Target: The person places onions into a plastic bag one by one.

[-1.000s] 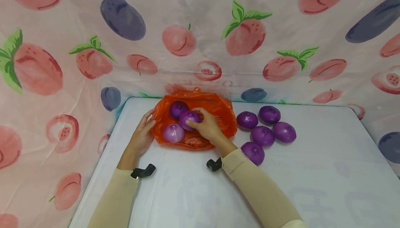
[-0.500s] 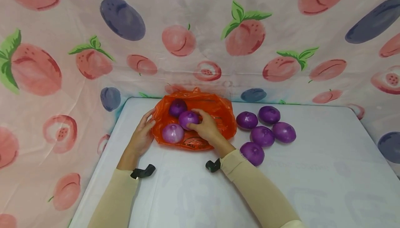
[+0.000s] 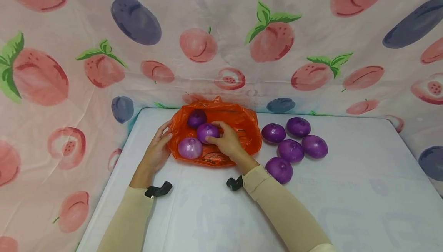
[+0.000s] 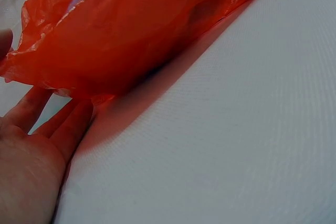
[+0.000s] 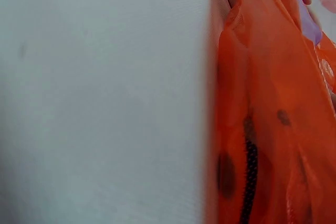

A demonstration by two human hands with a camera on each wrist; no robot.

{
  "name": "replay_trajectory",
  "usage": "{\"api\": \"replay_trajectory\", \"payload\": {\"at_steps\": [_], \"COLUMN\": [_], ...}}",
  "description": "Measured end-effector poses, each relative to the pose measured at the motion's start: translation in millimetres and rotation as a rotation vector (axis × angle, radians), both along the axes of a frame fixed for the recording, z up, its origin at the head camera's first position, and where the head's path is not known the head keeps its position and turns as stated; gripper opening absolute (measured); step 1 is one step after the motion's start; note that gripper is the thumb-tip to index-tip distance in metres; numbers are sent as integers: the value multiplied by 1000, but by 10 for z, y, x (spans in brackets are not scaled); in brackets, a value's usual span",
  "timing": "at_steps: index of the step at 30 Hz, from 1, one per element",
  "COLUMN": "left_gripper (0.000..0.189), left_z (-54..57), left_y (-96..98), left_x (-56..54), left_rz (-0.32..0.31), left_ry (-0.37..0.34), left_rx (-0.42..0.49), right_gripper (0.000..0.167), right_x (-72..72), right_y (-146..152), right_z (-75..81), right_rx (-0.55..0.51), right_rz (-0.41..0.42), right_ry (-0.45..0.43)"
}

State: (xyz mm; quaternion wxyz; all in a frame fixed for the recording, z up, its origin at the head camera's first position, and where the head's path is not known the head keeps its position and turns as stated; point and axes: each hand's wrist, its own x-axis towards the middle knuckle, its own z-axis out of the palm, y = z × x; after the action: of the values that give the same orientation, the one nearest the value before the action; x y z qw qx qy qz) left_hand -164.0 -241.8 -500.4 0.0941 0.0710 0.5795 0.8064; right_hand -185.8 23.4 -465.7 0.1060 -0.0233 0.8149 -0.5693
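Note:
An orange plastic bag (image 3: 242, 119) lies spread with its mouth facing up near the back of the table. My left hand (image 3: 156, 154) holds its left edge, thumb above and fingers below in the left wrist view, where the bag (image 4: 121, 40) bulges over the fingers (image 4: 73, 124). Inside the bag, my right hand (image 3: 229, 141) grips a glossy purple onion (image 3: 205, 130) between thumb and fingers. A darker onion (image 3: 196, 118) sits behind it, and a paler one (image 3: 189, 148) in front, to the left. The right wrist view shows mostly the bag's side (image 5: 273, 93), with the right hand out of sight.
Several purple onions (image 3: 290, 151) are grouped on the white table (image 3: 360, 175) just right of the bag; the nearest (image 3: 279, 170) lies beside the right sleeve. A fruit-print cloth (image 3: 235, 21) hangs behind the table and along its left side.
The right hand has edged left with its onion inside the bag. The paler onion has shifted slightly left too. The left hand stays in place at the bag's edge.

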Motion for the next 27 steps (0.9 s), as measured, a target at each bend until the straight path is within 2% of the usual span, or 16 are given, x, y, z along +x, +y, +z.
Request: {"api": "replay_trajectory", "payload": {"at_steps": [14, 20, 27], "left_gripper": [51, 51, 51], "left_z": [11, -2, -14], "left_y": [15, 5, -1], "left_x": [2, -7, -9], "left_rz": [11, 8, 2], "left_ry": [-18, -15, -10], "left_rx": [-18, -21, -7], "right_gripper": [57, 60, 56], "right_x": [-4, -4, 19], "right_y": [-41, -61, -82], "right_z": [-25, -27, 9], "right_rx": [39, 24, 12], "right_rz": [22, 32, 7], "right_ry": [9, 16, -21]}}
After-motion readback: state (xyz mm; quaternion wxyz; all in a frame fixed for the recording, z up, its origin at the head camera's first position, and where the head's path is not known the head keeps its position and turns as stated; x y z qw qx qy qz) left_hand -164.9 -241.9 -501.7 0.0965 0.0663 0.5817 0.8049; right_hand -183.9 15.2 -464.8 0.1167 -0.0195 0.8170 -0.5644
